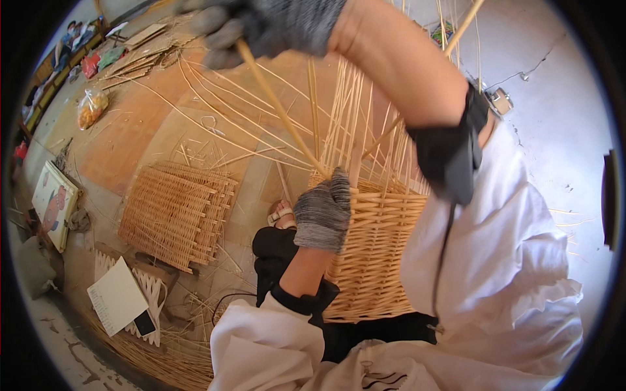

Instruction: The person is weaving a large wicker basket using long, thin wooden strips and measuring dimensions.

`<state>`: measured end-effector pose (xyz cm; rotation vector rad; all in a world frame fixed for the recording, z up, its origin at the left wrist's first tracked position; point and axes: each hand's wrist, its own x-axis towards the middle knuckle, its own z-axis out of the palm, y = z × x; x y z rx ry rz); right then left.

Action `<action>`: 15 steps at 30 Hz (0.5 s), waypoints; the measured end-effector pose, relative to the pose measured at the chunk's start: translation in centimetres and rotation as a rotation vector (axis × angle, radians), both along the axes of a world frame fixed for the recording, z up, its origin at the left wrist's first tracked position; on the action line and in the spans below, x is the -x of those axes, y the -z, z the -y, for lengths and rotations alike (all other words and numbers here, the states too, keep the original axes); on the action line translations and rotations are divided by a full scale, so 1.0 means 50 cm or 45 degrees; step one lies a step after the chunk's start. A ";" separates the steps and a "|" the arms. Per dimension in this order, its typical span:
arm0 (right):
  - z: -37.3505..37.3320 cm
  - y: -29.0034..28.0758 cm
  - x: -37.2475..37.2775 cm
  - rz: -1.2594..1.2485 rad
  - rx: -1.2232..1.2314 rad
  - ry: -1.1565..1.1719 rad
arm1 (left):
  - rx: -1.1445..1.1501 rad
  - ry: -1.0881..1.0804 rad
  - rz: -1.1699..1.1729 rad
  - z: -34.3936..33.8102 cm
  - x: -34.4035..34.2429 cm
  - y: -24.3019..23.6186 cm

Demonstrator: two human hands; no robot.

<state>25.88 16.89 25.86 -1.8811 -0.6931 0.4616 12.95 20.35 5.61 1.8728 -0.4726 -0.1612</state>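
Note:
A woven wicker panel (378,254) stands upright in my lap, with long thin willow rods (352,98) rising from its upper edge. My left hand (323,212), in a grey knitted glove, is closed at the panel's upper left corner, at the foot of a thicker rod (277,101). Stretched across the top of the view, my right hand (261,29), also gloved and slightly blurred, has its fingers bent round the upper part of that rod. The rod slants between both hands. Another thick rod (464,26) shows beyond my right forearm.
Finished woven panels (176,215) lie stacked on the floor at left. Nearer are a low stool with a white webbed seat (104,264), an open notebook (119,296) and a phone (144,322). A yellow-filled plastic bag (92,107) and flat wooden pieces (140,58) lie farther off. Someone (65,45) sits far left.

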 end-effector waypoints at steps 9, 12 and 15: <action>0.288 0.179 -0.038 -0.283 0.204 1.172 | 0.556 0.192 -1.402 0.042 -0.091 0.067; 0.373 0.167 0.027 -0.086 0.171 1.258 | 0.655 0.531 -1.328 0.081 -0.110 0.098; 0.391 0.105 0.162 0.252 0.085 1.239 | 0.629 0.742 -1.401 0.093 -0.123 0.080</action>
